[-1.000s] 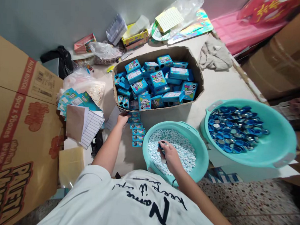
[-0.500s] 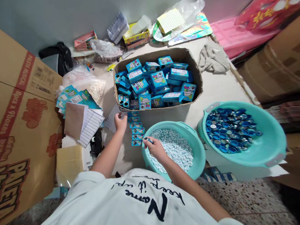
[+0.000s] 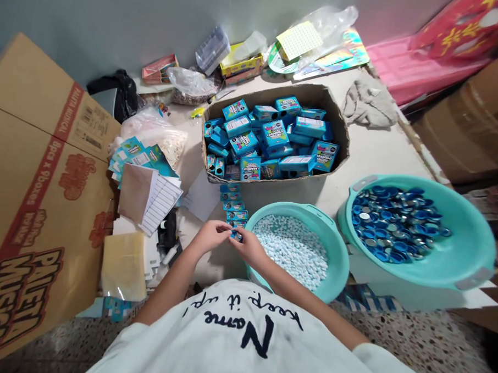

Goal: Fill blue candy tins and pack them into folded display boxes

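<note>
My left hand and my right hand meet at the near end of a row of small blue candy boxes. Between the fingertips of my right hand is a small blue-and-silver tin, mostly covered by the fingers. My left fingers are pinched against the same spot; what they grip is hidden. Just right of the hands, a turquoise basin holds many small pale-blue candies. Beyond the row, a cardboard box is filled with blue candy boxes.
A second turquoise basin at right holds blue-and-silver tins. Papers and cards lie at left beside a large carton. Plastic bags, small boxes and a grey cloth line the back of the table.
My left hand has come back toward me from the far end of the row and joined my right hand. My right hand has shifted slightly left with the tin. The view has turned slightly.
</note>
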Demonstrator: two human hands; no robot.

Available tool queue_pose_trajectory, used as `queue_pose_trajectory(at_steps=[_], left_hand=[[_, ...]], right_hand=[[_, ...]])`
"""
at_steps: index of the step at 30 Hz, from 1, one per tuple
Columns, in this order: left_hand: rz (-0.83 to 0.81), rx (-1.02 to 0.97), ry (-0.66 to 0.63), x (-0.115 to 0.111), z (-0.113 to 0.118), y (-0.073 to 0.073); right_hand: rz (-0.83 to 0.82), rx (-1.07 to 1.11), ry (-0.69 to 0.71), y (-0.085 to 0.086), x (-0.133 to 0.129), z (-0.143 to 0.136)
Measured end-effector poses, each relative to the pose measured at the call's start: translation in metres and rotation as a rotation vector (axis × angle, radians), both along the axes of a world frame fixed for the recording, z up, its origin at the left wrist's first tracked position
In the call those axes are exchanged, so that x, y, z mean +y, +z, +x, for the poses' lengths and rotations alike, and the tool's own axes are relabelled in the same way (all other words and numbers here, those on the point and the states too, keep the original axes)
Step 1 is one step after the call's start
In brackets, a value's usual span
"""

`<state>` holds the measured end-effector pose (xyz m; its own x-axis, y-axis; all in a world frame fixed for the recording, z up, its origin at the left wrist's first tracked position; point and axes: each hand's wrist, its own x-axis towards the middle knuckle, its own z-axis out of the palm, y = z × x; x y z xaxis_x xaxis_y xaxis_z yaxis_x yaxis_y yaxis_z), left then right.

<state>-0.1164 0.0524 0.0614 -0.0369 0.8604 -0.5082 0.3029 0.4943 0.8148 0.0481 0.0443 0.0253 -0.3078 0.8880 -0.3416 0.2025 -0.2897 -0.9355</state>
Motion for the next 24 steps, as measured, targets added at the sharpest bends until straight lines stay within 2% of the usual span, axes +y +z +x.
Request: queue_pose_trajectory(at_steps=[4, 8, 12, 17, 24], left_hand=[[0.037, 0.057, 0.122, 0.017, -0.001, -0.009], [0.077, 0.150, 0.244, 0.062, -0.005, -0.024], [0.014, 0.242, 0.299, 0.099, -0.008, -0.046], [-0.068, 0.289, 0.379, 0.110, -0.008, -0.066], [-0.194, 0.154, 0.380, 0.114, -0.010, -0.076]], right_hand=[[0.013, -0.031, -0.082, 0.002, 0.002, 0.009], [0.014, -0.037, -0.099, 0.005, 0.006, 0.017], [0.008, -0.044, -0.047, 0.006, 0.003, 0.018], [-0.001, -0.072, -0.005, 0.004, -0.004, 0.022], [-0.021, -0.112, 0.026, 0.001, -0.004, 0.030]])
